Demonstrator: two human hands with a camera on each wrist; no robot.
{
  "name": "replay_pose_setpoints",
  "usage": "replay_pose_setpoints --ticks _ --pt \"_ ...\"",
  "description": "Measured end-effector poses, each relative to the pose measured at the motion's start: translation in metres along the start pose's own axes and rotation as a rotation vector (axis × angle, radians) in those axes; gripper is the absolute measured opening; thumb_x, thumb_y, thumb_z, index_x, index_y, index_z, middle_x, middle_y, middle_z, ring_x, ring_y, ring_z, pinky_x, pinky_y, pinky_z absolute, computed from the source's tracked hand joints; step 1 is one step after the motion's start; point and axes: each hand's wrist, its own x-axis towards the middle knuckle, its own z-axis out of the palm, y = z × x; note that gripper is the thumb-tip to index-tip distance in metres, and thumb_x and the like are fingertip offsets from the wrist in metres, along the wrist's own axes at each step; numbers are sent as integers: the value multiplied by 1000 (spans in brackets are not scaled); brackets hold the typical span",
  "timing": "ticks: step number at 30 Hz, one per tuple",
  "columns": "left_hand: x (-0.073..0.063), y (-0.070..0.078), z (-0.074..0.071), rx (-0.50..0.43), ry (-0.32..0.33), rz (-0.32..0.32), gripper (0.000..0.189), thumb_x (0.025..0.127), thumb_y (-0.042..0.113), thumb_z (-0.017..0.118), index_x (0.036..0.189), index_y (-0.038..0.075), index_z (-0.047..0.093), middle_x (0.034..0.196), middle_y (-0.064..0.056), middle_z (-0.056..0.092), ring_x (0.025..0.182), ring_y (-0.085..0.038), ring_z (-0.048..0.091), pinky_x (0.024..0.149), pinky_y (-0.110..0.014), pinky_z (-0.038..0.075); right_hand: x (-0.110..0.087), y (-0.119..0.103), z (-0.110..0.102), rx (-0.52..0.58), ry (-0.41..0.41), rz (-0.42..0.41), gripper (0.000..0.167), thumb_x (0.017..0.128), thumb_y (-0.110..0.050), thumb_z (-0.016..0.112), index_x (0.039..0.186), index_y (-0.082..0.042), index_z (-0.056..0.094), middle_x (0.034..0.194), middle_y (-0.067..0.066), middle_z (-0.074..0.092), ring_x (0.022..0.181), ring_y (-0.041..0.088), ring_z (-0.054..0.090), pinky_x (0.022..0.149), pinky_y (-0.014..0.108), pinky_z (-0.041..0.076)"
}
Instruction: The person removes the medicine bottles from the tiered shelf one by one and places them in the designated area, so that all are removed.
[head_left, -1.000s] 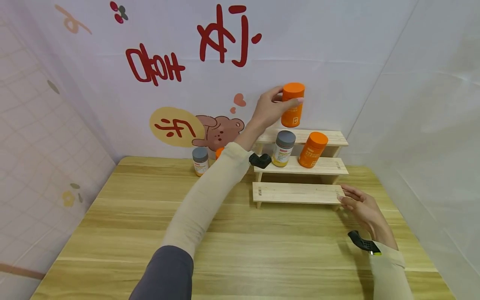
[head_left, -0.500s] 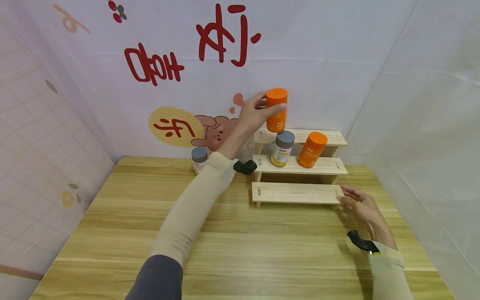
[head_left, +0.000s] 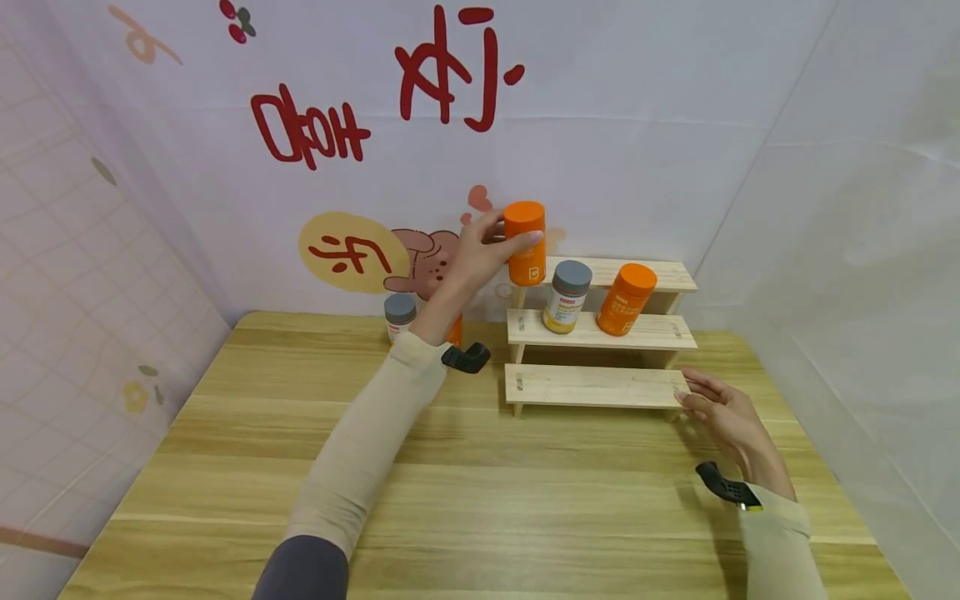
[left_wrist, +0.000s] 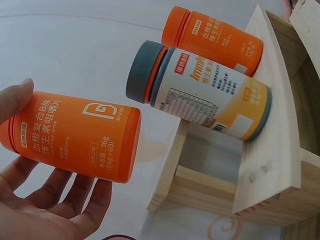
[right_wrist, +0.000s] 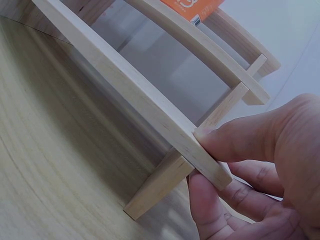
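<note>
Hands [head_left: 482, 254] [head_left: 726, 418] grip a shelf [head_left: 596, 387] and an orange "36g" bottle [left_wrist: 80, 137].

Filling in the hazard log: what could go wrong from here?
The left grip holds the orange bottle in the air; a slip could drop it. Swung right, it might hit the grey-lidded bottle on the middle shelf. The right grip pinches the end of the lowest shelf; a tug could shift it.

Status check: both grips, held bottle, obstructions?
Left grip holds orange bottle midair. Right grip pinches bottom tier at right end. Possible snag: gray-capped bottle, middle tier.
</note>
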Motion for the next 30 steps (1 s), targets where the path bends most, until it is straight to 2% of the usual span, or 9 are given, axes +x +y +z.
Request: replay_pose_setpoints --ticks 4,11,13,19,23,27,30 --pt "-8 -8 -5 -20 2 -10 53 91 38 78 140 26 61 130 -4 67 116 -23 64 101 -43 55 -1 1 1 -7 0 4 77 101 -29 68 162 -5 28 130 -15 49 103 -6 63 89 21 57" --pt "-22 -19 -17 -51 36 -12 48 91 32 78 136 22 65 125 -7 69 111 -22 63 96 -40 54 1 0 1 -9 -7 3 78 100 -31 69 162 -5 28 135 -10 48 104 -6 63 89 21 57" --pt "-26 -22 -20 -57 40 -18 46 91 32 79 135 22 65 124 -8 69 108 -23 63 92 -37 54 1 0 1 -16 -8 2 78 100 -31 68 162 -6 28 135 -11 48 104 -7 63 89 21 57" --pt "-35 -31 -26 -80 31 -4 45 92 29 79 135 24 66 122 -7 69 99 -22 61 74 -30 49 -1 1 -2 69 -7 -2 78 99 -26 70 161 -5 29 129 -14 47 103 -6 64 88 18 57" --pt "-43 -40 -31 -74 38 -13 46 92 25 78 135 21 65 123 -9 69 100 -23 63 81 -31 53 -1 1 -2 79 -13 -13 79 99 -26 70 161 -4 28 127 -14 49 103 -6 64 88 17 56" --pt "-53 -49 -37 -63 49 -78 48 91 30 79 136 23 64 127 -7 68 112 -23 63 97 -39 55 0 1 -1 83 -15 -11 78 99 -25 71 161 -4 29 126 -13 49 103 -5 64 88 17 57" --pt "-59 -57 -41 -59 58 -116 50 91 31 79 138 23 63 131 -7 67 116 -25 63 101 -45 55 0 1 -1 92 -18 -9 78 99 -24 70 161 -4 29 126 -12 49 103 -5 64 88 17 57"
